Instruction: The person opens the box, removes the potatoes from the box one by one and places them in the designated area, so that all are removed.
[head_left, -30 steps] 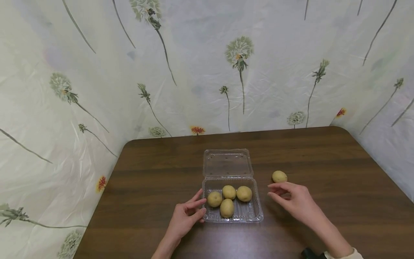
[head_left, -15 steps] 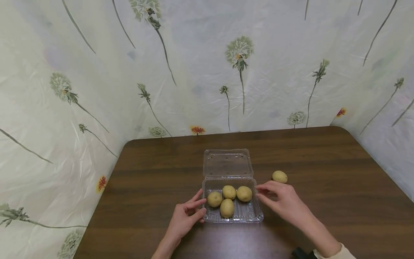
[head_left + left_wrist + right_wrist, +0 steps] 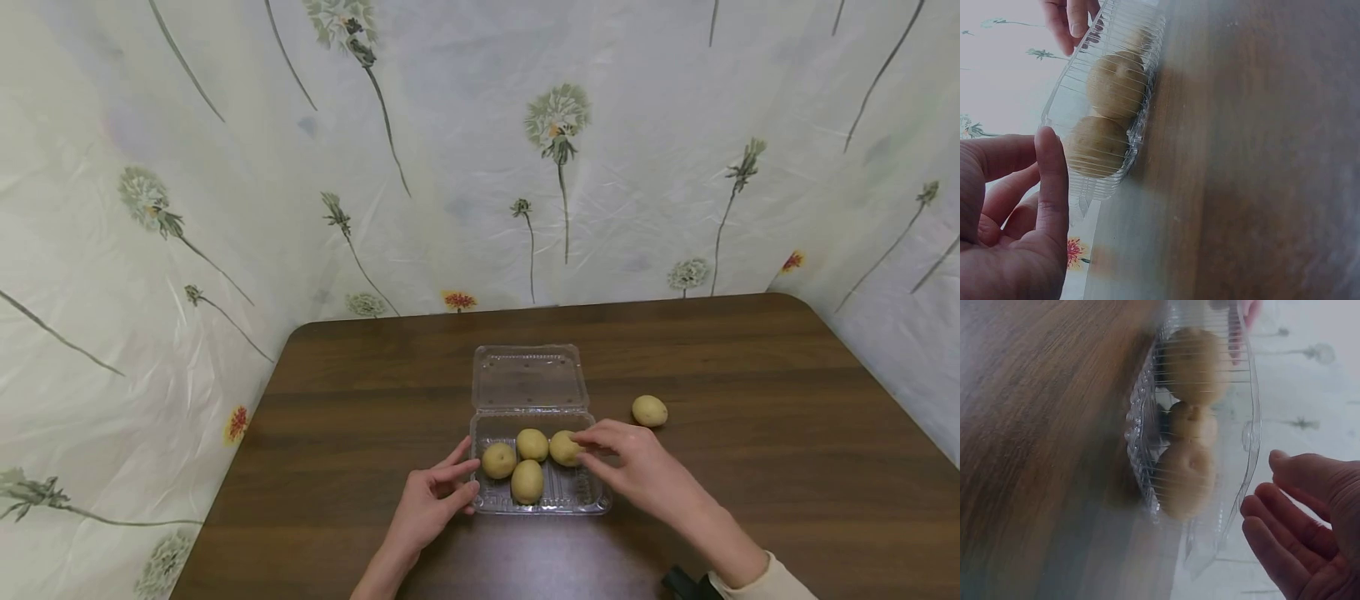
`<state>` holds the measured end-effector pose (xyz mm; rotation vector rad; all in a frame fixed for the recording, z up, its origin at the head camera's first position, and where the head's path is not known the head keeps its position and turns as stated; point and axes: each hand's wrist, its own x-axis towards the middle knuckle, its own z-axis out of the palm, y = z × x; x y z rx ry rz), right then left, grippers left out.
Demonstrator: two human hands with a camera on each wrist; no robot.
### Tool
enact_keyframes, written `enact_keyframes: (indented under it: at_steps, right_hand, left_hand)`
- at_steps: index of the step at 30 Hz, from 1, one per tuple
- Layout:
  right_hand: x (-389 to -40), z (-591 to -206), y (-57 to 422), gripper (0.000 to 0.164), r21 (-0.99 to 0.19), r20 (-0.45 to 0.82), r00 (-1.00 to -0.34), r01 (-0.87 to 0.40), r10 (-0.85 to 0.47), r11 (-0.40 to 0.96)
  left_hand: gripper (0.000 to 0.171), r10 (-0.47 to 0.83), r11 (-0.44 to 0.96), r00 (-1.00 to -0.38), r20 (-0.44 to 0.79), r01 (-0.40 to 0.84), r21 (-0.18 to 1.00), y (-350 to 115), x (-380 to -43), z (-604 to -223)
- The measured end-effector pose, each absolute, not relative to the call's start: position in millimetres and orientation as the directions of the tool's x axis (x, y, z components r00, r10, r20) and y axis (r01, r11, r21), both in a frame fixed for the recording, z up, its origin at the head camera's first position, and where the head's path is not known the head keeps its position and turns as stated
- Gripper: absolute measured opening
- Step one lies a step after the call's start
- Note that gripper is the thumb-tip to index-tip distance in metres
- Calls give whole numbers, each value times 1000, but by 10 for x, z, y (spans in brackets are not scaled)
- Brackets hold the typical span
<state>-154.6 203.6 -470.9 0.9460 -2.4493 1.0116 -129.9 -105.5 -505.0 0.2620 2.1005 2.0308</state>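
Observation:
A clear plastic clamshell container stands on the table with its lid folded back. Several small potatoes lie inside it. My left hand touches the container's left rim with thumb and fingers; in the left wrist view the left hand is beside the clear wall. My right hand hovers over the right rim, fingertips in front of the rightmost potato. In the right wrist view the right hand has thumb and fingers spread, nothing between them. Another potato lies outside, to the right.
The brown wooden table meets a dandelion-patterned sheet behind and at the sides. A dark device sits at my right wrist, beside a pale sleeve.
My right hand has moved left, from near the loose potato to over the container's right side. The left hand, container and potatoes have stayed in place.

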Motion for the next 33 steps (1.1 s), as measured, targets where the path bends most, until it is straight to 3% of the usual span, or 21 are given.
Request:
enact_keyframes:
  at_steps: [10,18,33]
  right_hand:
    - [-1574,-4661,1914,28,-342,432,-744,-659,-510,670]
    - [-1599,-4691,1845,28,-262,402,-733,-666,-548,698]
    - [-1643,-4680,1820,30,-281,301,-778,-625,-552,728]
  left_hand:
    - [33,272,24,-962,-5,1,1000,-1053,-1298,-5052]
    - [33,274,23,-962,-16,-10,1000,-1052,-1302,-5056]
    - [33,269,18,-963,-2,3,1000,-1053,-1287,-5054]
